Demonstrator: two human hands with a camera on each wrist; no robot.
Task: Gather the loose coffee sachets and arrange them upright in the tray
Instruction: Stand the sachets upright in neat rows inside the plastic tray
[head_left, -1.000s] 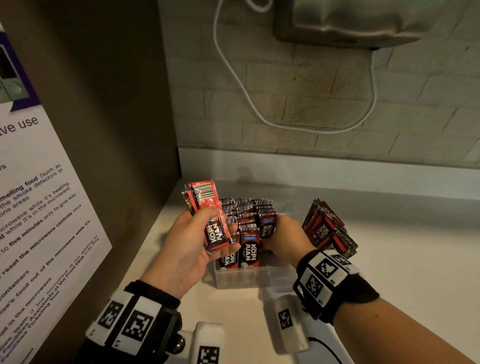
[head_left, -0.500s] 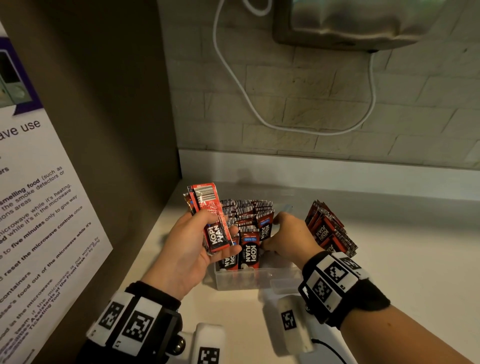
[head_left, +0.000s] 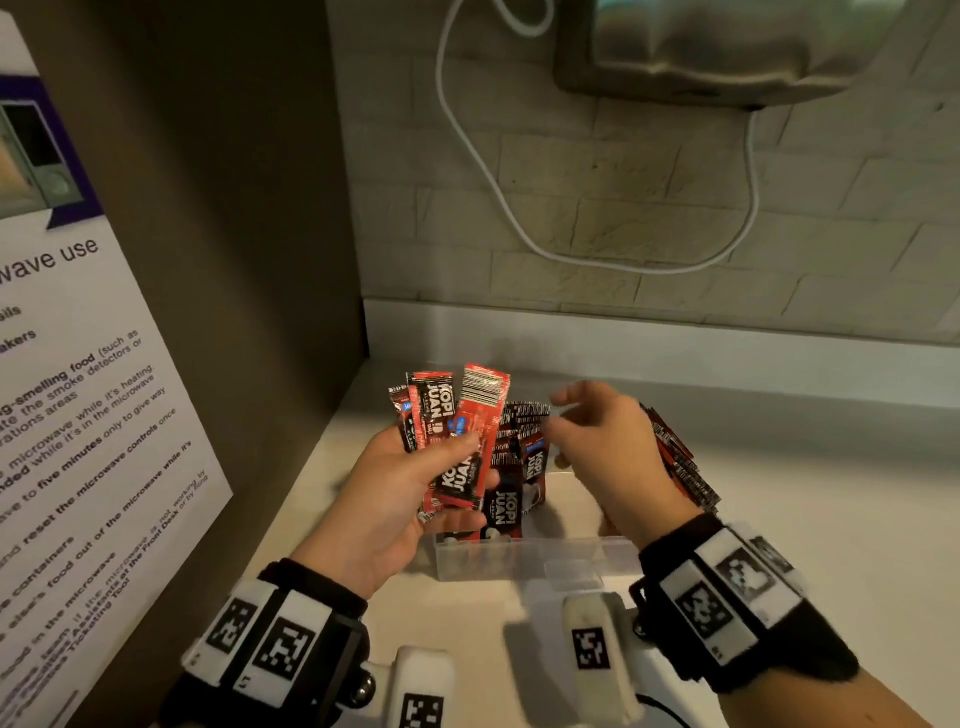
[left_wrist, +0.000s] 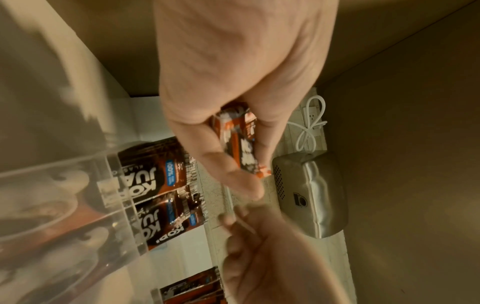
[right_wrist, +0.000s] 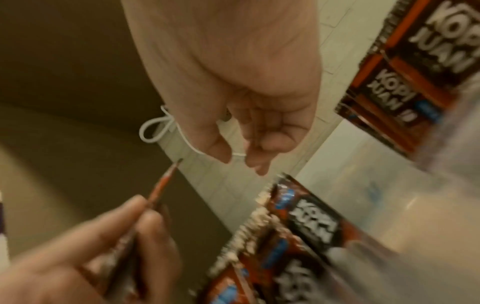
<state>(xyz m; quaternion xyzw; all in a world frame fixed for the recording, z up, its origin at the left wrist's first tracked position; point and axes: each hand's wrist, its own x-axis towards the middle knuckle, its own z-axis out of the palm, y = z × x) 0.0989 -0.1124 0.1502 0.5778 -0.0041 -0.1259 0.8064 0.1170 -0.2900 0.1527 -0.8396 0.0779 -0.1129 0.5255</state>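
1. Gripping a fanned bunch of coffee sachets, the left hand has its thumb pressed across their fronts and its fingers curled behind; the bunch rises toward 12 o'clock from the palm, one sachet showing its barcode side.
2. Held above the clear tray, the right hand carries nothing; its fingers are loosely bent and point toward 10 o'clock, at the bunch, without touching it; the right wrist view shows its palm bare.
3. Standing upright in the tray, packed sachets fill its far part; the part nearest the person is bare.
4. Leaning at 3 o'clock of the tray, a further stack of sachets rests on the white counter, partly hidden behind the right hand.
5. Hanging on the brick wall at 12 o'clock is a white cable; a microwave notice covers the panel at 9 o'clock.
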